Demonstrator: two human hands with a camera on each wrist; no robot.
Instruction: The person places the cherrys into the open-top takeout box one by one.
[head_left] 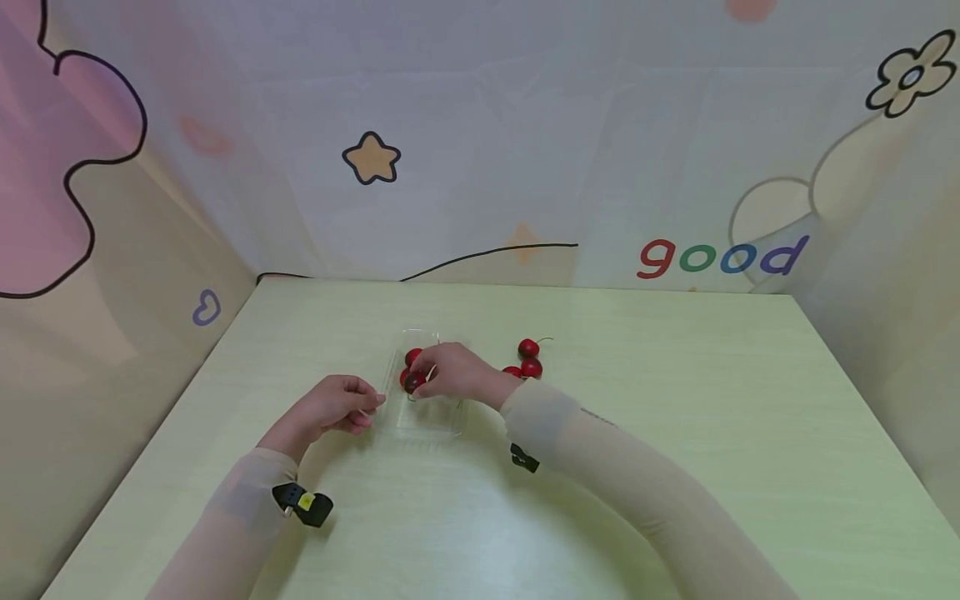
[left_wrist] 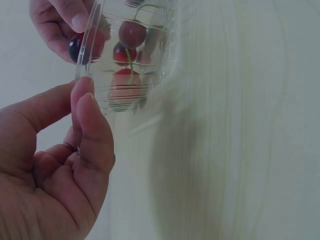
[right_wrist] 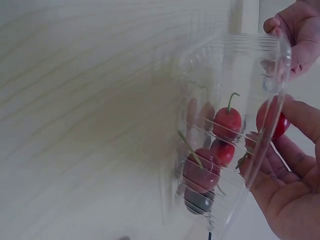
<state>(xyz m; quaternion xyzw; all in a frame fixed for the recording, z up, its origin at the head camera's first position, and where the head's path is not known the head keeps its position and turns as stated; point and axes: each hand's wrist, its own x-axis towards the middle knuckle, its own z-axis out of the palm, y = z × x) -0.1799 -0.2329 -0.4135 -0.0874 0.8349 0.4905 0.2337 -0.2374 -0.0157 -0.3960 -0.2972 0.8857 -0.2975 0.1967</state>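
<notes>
- Pale beige sleeves [head_left: 637, 492] take up the near end of the head view, both cut off by the bottom edge, with a small black wrist device [head_left: 307, 505] on the left one and another black device [head_left: 524, 457] mostly tucked behind the right one.
- Left hand [head_left: 337, 406] has thumb and index fingers closed together on the edge of a clear, rectangular plastic container [head_left: 423, 427], left of centre on the tabletop.
- Right hand [head_left: 459, 371] is over that container, fingers just far enough apart to pinch a shiny dark red cherry [right_wrist: 281, 125]. It's at rim height, partly seen through the plastic; can't tell if it's below the rim.
- More red cherries with green stems [right_wrist: 201, 171] are inside. From above the right hand hides some, and wall reflections make counting sketchy.
- Three loose red cherries [head_left: 531, 367] sit right of the container, one partly blocked by the right wrist.
- Tabletop [head_left: 675, 375] is pale yellow-green with faint wood grain, soft arm shadows and a glare patch up front.
- Behind it, a creased pastel backdrop [head_left: 487, 125]: outlined star [head_left: 372, 158], flower, multicoloured "good" lettering [head_left: 722, 257], and a pink shape cropped at the left.
</notes>
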